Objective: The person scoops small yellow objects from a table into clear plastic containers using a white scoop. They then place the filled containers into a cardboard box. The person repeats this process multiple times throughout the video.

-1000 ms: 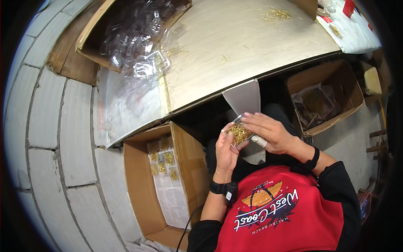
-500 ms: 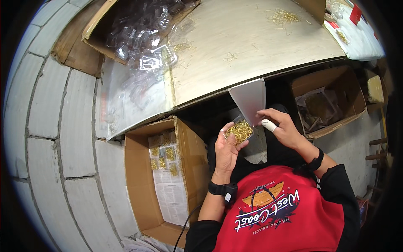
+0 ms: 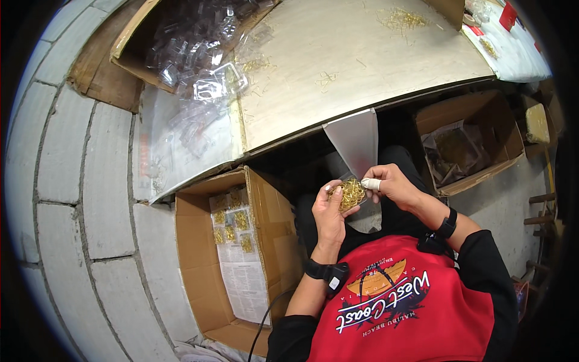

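Note:
My left hand (image 3: pixel 329 218) is wrapped round a small clear plastic box, its thumb over the near left side. Thin gold-coloured wire pieces (image 3: pixel 351 194), perhaps clips or pins, heap inside it in a tangle. At the box's right edge, my right hand (image 3: pixel 395 186) has its thumb and fingers pinched together; what lies between them is too small to make out. A white wrap covers one of that hand's digits. Just beyond the box, a pale, tapering chute (image 3: pixel 354 142) slopes down from the table edge.
Filled clear packs of gold pieces (image 3: pixel 240 219) lie on printed paper inside a cardboard box (image 3: pixel 274 235) at left. Many empty clear cases (image 3: pixel 211 90) pile on the table (image 3: pixel 301 84), with loose gold pieces (image 3: pixel 407 19) farther back. Another cardboard box (image 3: pixel 482 172) stands at right.
My right hand has come in from beside the chute to the box's right edge, and its fingers have closed. My left hand still holds the box, nearly in place.

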`<state>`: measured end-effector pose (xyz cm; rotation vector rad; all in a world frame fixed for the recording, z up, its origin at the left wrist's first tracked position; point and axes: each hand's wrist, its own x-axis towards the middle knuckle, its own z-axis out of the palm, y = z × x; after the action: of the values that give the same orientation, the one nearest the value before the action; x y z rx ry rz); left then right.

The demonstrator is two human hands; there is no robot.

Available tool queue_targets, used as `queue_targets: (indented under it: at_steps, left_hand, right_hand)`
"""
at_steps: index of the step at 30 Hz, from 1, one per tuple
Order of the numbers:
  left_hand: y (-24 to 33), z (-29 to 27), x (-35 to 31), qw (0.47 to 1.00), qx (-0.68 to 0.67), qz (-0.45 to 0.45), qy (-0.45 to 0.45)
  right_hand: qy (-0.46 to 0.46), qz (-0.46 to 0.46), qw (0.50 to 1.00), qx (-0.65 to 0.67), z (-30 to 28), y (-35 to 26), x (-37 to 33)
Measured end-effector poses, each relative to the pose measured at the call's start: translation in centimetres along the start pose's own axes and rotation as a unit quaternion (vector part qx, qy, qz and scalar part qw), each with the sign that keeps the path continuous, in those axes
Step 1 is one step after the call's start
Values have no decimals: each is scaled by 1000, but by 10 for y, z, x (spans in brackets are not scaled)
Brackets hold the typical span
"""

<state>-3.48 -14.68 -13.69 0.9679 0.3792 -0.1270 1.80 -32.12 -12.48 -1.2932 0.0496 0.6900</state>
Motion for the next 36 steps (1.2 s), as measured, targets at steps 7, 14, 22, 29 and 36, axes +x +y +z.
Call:
queue_targets:
  at_steps: [7, 14, 22, 29, 36]
  left_hand:
    - [0, 4, -1, 1000, -1, -9, 8]
    - [14, 0, -1, 1000, -6, -11, 14]
    - [46, -17, -6, 999, -22, 41, 25]
    - [120, -49, -43, 991, 8, 100, 84]
    - [168, -185, -104, 947, 84, 153, 268]
  right_hand:
    - [16, -56, 988, -141, 7, 9, 1]
    - [91, -237, 949, -185, 5, -5, -1]
    - [-113, -441, 617, -642, 58, -31, -7]
    - [-109, -541, 659, -511, 102, -76, -6]
    - [-22, -428, 755, -495, 73, -60, 8]
